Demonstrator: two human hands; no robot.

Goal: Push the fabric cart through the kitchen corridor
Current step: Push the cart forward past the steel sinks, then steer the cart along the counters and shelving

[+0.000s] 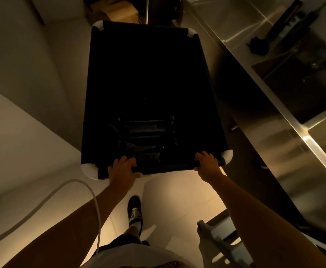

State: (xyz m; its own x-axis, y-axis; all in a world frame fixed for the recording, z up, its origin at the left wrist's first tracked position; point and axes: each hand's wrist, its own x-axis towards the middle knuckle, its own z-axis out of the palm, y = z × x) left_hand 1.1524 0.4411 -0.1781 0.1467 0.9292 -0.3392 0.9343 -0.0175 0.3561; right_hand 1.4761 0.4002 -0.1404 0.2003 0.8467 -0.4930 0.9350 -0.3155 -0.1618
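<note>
My left hand (pixel 122 169) and right hand (pixel 206 163) have fingers clamped on the near rim of the fabric cart (pixel 148 84), which stands between wall and steel desk (pixel 286 117). Judged mid-corridor; boxes (pixel 117 10) ahead, passage remaining.

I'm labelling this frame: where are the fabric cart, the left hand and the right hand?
fabric cart (pixel 150 74): head view, dark fabric top.
left hand (pixel 122 169): head view, back of hand.
right hand (pixel 206 164): head view, back of hand.
</note>
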